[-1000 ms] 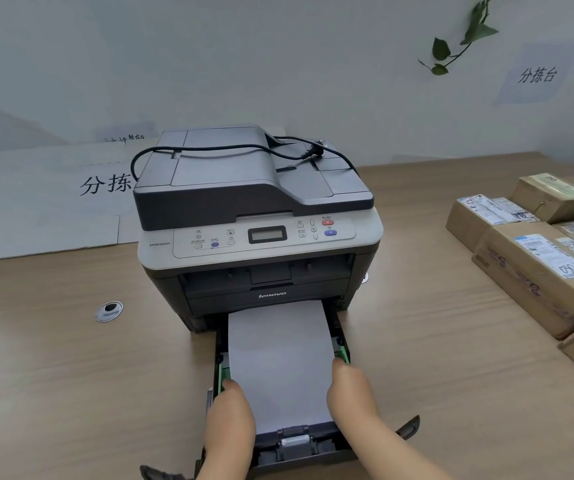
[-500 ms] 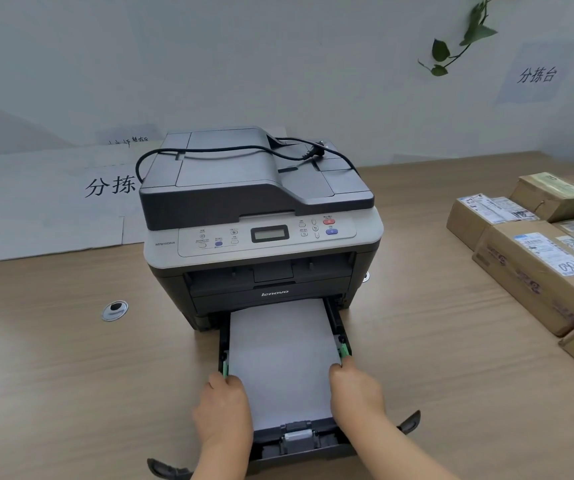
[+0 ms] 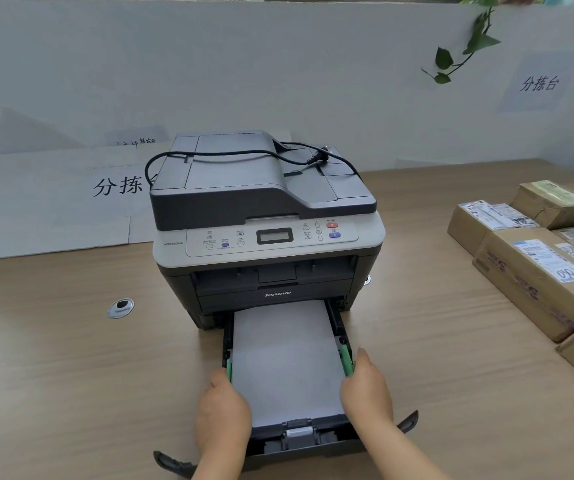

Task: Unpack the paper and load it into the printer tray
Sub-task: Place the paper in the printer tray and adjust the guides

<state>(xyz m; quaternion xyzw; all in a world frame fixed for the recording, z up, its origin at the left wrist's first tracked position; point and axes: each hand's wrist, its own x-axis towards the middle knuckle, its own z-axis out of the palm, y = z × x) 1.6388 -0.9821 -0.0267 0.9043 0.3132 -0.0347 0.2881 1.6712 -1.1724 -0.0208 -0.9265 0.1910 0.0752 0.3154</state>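
Wooden table (image 3: 71,393) under printer (image 3: 264,230) and cardboard parcels (image 3: 534,268)

An office or parcel-sorting workroom. A multifunction printer (image 3: 264,230) stands on a long wood-grain desk (image 3: 71,375) fitted with a cable grommet (image 3: 120,308). Taped cardboard parcels (image 3: 534,268) bearing shipping labels lie grouped at the right. Paper signs (image 3: 540,84) with printed Chinese characters hang on the pale partition wall (image 3: 278,64), and a leafy vine (image 3: 465,46) trails from above.
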